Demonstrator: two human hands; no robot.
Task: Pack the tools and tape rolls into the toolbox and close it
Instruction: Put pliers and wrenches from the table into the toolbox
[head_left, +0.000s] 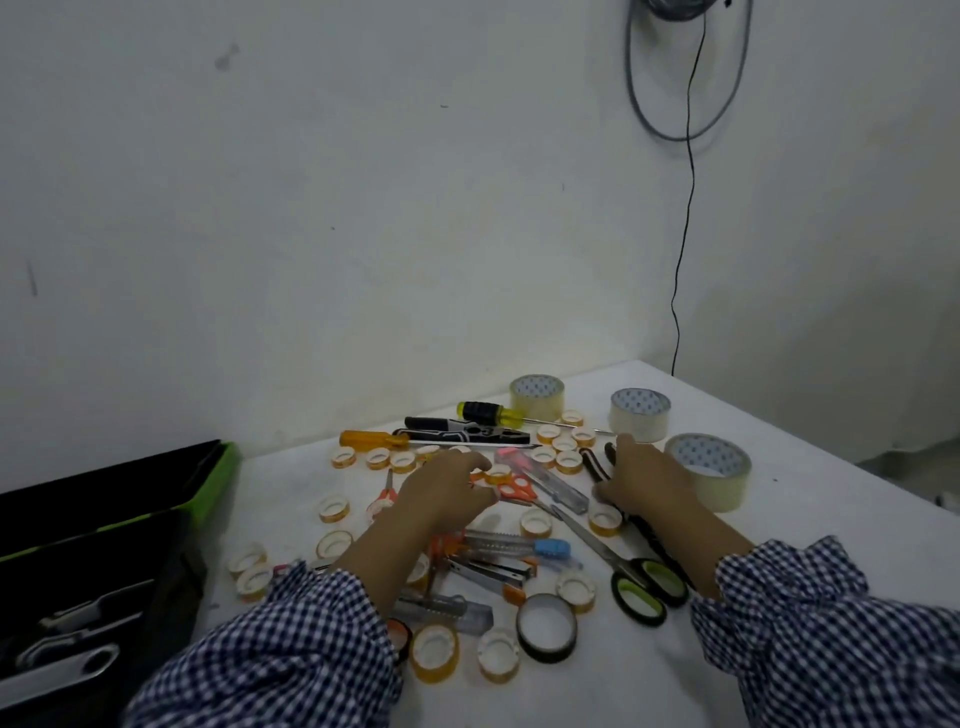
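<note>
Checked sleeve (291, 649) nearest; green scissors (602, 553) point away-left; left hand (447, 491), right hand (644, 480) grip unclear.

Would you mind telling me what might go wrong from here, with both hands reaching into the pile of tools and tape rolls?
1. The left sleeve hangs over the utility knives; it may snag or drag them, and any exposed blade could cut.
2. The right hand is beside the large tape roll, not far from the edge of the table; a nudge might push it off.
3. The small tape rolls by that sleeve could scatter.
</note>
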